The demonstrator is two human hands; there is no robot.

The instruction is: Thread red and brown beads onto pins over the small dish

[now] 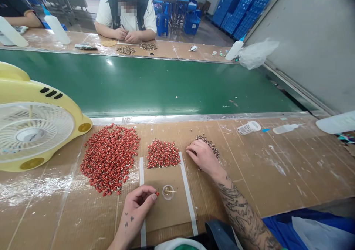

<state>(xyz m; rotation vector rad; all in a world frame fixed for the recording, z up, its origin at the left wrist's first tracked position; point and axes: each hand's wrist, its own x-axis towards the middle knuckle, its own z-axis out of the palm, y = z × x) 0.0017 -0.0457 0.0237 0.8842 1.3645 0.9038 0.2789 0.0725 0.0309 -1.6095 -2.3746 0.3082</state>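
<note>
Leftmost, a yellow plastic fan (36, 131) stands beside a heap of glossy red pieces (109, 159), then a smaller red heap (163, 154) above a cardboard square (163, 209) bearing a clear little cup (168, 192). The left hand (137, 205) pinches a tiny red piece (157, 193) near the cup, while the half-open right hand (202, 156) rests against a heap of speckled brown pieces (208, 144). Everything lies on a cardboard-covered table (291, 168) beside a green conveyor belt (138, 83).
</note>
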